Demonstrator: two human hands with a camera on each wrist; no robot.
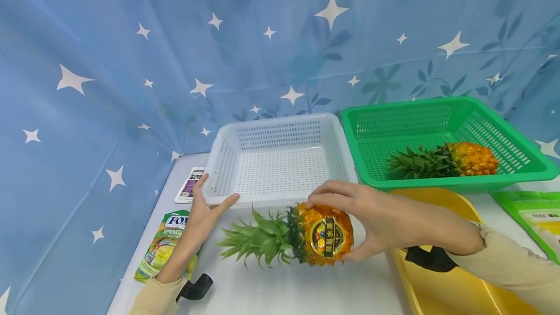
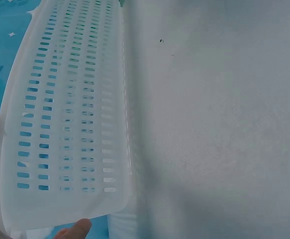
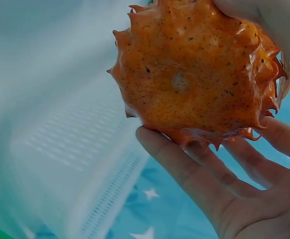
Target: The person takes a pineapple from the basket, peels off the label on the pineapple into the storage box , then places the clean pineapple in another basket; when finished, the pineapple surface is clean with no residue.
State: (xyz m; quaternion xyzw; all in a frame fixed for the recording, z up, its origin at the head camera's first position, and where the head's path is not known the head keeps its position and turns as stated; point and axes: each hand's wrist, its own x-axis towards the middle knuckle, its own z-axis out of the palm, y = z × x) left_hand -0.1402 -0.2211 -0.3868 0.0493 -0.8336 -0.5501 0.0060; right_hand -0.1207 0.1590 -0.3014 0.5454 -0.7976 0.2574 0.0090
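Observation:
My right hand [image 1: 365, 213] grips a pineapple [image 1: 328, 237] with a round black-and-gold label. The fruit lies sideways above the table, its leafy crown [image 1: 262, 237] pointing left. In the right wrist view, the thumb and fingers go round its orange spiny body [image 3: 184, 74], with the bottom facing the camera. A white perforated basket [image 1: 280, 203] stands just behind the pineapple. At that basket's near left corner is my left hand [image 1: 205, 218], thumb and fingers spread along the rim. The left wrist view shows the basket's side wall [image 2: 70, 124] and a thumb tip at its lower edge.
To the right, a green basket [image 1: 437, 183] holds another pineapple [image 1: 474, 158]. A yellow container [image 1: 442, 276] stands under my right forearm. On the left lie a green FOX'S bag [image 1: 170, 237] and a white-and-purple packet [image 1: 188, 186]. A green packet [image 1: 533, 218] lies far right.

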